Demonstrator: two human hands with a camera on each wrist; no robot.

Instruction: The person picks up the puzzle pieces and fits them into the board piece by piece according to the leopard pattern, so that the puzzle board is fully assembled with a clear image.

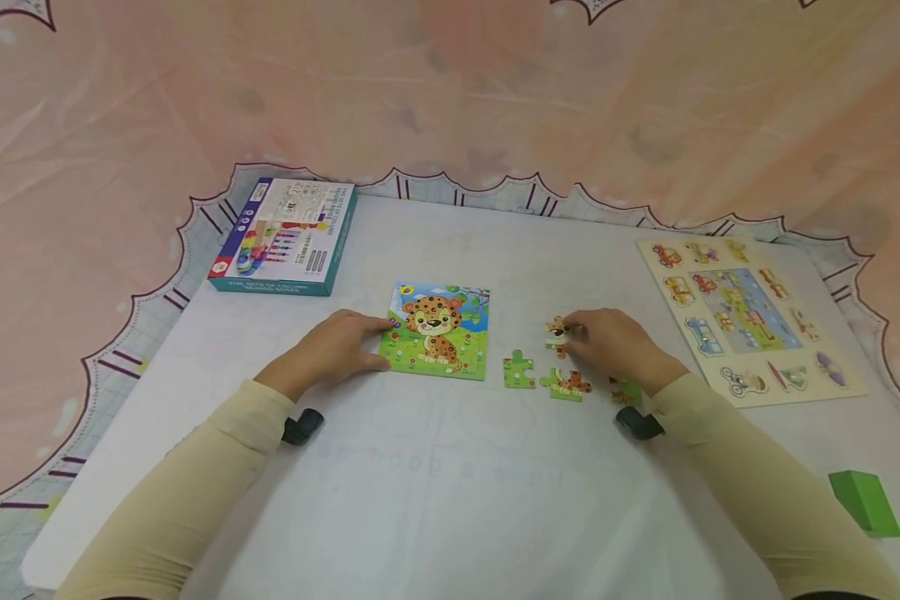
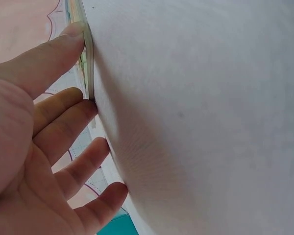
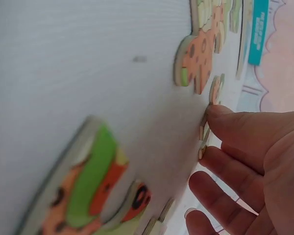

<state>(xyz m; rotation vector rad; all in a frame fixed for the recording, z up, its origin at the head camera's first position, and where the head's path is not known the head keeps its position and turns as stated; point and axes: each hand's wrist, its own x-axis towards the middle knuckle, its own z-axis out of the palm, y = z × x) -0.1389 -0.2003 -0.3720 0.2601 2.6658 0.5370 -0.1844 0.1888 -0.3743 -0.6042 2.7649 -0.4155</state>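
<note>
Table (image 1: 420, 483): white-covered, we work mid-surface.
Picture board (image 1: 731, 360): flat, right side.
Box (image 1: 281, 237): far left.
Leopard puzzle (image 1: 438, 337): flat, between our hands.
Left hand (image 1: 333, 350): fingers spread, thumb and fingertips touching puzzle's left edge.
Right hand (image 1: 611, 337): thumb and finger pinching face piece (image 1: 557, 333).
Green block (image 1: 866, 502): near right.
Loose pieces (image 1: 519, 373): just right of puzzle.

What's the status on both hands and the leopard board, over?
Left hand touching leopard board at its left edge. Right hand holding loose puzzle piece. Board lying flat. Possible obstacle: green piece near board's right edge.
</note>
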